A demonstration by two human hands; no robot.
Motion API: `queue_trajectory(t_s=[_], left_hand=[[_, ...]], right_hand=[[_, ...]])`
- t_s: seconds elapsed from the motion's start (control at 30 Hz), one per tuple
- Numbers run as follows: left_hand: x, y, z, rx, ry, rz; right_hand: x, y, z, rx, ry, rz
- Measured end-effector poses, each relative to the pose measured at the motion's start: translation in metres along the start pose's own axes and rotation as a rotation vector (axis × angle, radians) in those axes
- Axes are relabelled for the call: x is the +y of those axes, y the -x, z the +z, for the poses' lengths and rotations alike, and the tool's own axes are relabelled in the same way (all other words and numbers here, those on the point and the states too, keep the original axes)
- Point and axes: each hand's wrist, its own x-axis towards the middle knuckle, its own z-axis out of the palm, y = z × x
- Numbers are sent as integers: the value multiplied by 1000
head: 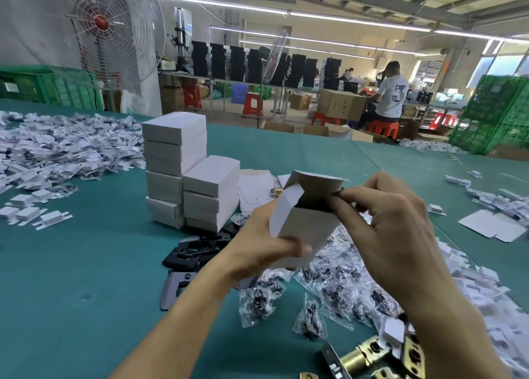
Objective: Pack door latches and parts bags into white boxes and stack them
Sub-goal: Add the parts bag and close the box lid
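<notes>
My left hand [259, 247] grips an open white box [306, 224] from below, tilted, its top flaps up. At the box's mouth, my right hand [389, 224] pinches something dark against the opening; what it is cannot be told. Closed white boxes [189, 172] stand stacked in two columns behind, on the green table [86, 264]. Clear parts bags [329, 295] with dark screws lie below my hands. Brass door latches [369, 355] lie at the bottom right. Black plates [194, 250] lie left of the bags.
Heaps of small white cardboard inserts [57, 149] cover the table's left and right sides. Flat unfolded boxes [506, 227] lie at the right. A large fan [103, 29] stands at the back left. Green crates [498, 115] stand at the right, and a seated person [389, 98] works beyond the table.
</notes>
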Motion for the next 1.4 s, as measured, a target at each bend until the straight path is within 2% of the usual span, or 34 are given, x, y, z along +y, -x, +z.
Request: queue_trajectory(t_s=[0.13, 0.27, 0.33, 0.4, 0.43, 0.5, 0.57, 0.67, 0.77, 0.9, 1.03, 1.1, 1.2, 1.3, 1.33, 1.4], left_hand=[[1, -3, -4, 128, 53, -59], [7, -8, -8, 477, 78, -129], [8, -10, -19, 612, -6, -161], [8, -10, -25, 541, -189, -219], [9, -9, -24, 479, -204, -244], [9, -6, -18, 390, -31, -286], [11, -4, -13, 339, 190, -295], [8, -4, -14, 309, 172, -216], [4, -2, -14, 223, 89, -73], [0, -1, -10, 144, 88, 87], [-3, -1, -11, 157, 95, 157], [-3, -1, -12, 160, 105, 182], [-4, -3, -11, 185, 66, 205], [-4, -3, -6, 192, 22, 230], [-3, -2, -4, 186, 24, 231], [-3, -2, -1, 162, 29, 215]], right_hand=[[2, -2, 1, 90, -116, 32], [12, -1, 6, 135, -151, 105], [23, 0, 11, -16, -79, 207], [32, 5, 18, -311, 28, 319], [35, 8, 24, -463, 81, 358], [36, 16, 37, -688, 123, 409], [35, 23, 51, -798, 157, 409], [36, 29, 66, -839, 311, 356], [34, 34, 72, -791, 370, 341], [28, 36, 74, -756, 315, 328], [28, 36, 71, -660, 164, 298], [27, 28, 59, -588, 10, 320], [23, 9, 22, -255, -342, 274], [11, -3, -20, 94, -628, 61], [6, -4, -29, 164, -648, -33], [-2, -4, -37, 238, -538, -160]])
